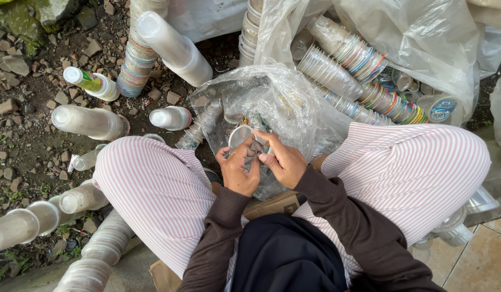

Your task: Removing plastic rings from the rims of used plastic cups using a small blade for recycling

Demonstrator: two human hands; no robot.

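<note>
Clear plastic cup (240, 135), rim toward the camera, held above a crinkled transparent bag (283, 103) between the knees. Left hand (237, 168) closed on the cup's rim; right hand (283, 162) pinching at its lip, fingers narrow, apparently working at a strip of lid film.

Hazards: thin wall likely to crack if squeezed; a slip could drop the cup into the bag.

Clearance: tight. Striped trouser legs (153, 184) flank both sides. Upright cup stacks (91, 121) crowd the gravel on the left; lying stacks with coloured rims (369, 92) close the right. A knee shift may topple them.
</note>
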